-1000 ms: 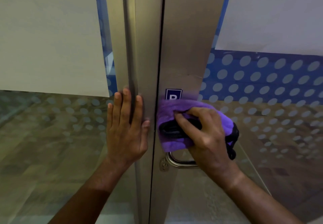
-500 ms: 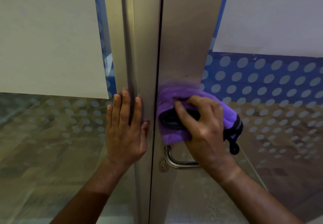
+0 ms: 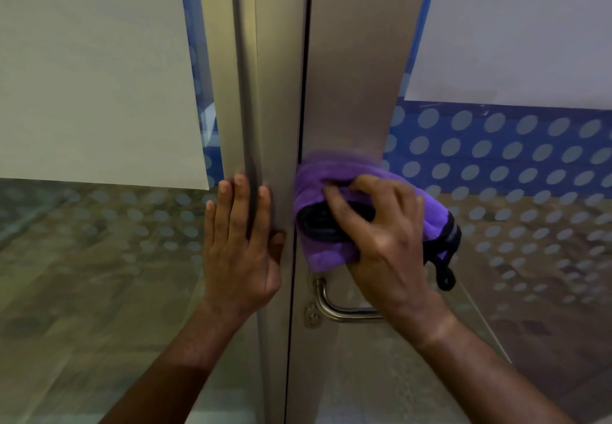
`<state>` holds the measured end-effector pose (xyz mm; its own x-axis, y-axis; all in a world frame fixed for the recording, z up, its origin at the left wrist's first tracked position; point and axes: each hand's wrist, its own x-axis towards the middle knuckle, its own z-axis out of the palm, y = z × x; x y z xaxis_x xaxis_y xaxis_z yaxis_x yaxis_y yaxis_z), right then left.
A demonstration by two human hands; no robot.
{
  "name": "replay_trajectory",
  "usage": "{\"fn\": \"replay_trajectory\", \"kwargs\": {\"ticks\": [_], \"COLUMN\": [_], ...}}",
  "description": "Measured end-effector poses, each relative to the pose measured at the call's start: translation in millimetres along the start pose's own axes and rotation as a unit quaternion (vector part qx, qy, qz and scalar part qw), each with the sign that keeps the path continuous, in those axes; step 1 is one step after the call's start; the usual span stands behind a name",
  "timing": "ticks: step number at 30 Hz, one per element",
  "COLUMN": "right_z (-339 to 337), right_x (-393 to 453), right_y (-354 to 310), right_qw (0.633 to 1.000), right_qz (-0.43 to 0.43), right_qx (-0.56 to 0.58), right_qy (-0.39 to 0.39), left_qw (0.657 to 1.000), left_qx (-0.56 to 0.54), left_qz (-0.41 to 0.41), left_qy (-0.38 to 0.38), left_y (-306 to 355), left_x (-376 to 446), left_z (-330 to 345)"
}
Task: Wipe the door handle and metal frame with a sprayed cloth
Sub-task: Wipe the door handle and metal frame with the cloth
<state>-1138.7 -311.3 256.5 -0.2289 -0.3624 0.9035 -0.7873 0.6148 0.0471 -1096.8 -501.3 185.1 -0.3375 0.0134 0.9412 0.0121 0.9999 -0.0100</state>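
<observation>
A brushed metal door frame (image 3: 351,59) runs up the middle of the head view, split by a dark vertical gap. My right hand (image 3: 387,244) grips a bunched purple cloth (image 3: 326,251) with black trim and presses it against the right metal panel, just above the curved steel door handle (image 3: 334,307). My wrist hides the handle's right end. A keyhole (image 3: 312,317) sits under the handle's left end. My left hand (image 3: 238,251) lies flat, fingers straight, on the left metal post (image 3: 261,92).
Glass panes with frosted dots and a blue band (image 3: 496,145) flank the frame. A white sheet (image 3: 92,75) covers the upper left pane and another white sheet (image 3: 530,26) the upper right. Wood-look flooring shows through the lower glass.
My right hand has slid the cloth upward on the right panel, covering the small blue sign and uncovering more of the handle. My left hand has stayed flat on the left post.
</observation>
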Motion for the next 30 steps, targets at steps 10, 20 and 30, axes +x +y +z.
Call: {"fn": "replay_trajectory", "kwargs": {"ticks": [10, 20, 30], "right_z": [1.6, -11.9, 2.1], "right_x": [18.0, -30.4, -26.1], "right_y": [-3.1, 21.1, 9.6], "right_qw": [0.998, 0.996, 0.99], "right_qz": [0.026, -0.022, -0.094], "right_qx": [-0.03, -0.05, -0.055], "right_qy": [0.046, -0.073, -0.089], "left_qw": [1.0, 1.0, 1.0], "left_qx": [0.008, 0.003, 0.003], "left_qz": [-0.003, -0.005, -0.009], "left_qy": [-0.005, -0.007, -0.005], "left_y": [0.5, 1.1, 2.6], "left_x": [0.9, 1.7, 2.4], "left_z": [-1.2, -3.2, -1.8]}}
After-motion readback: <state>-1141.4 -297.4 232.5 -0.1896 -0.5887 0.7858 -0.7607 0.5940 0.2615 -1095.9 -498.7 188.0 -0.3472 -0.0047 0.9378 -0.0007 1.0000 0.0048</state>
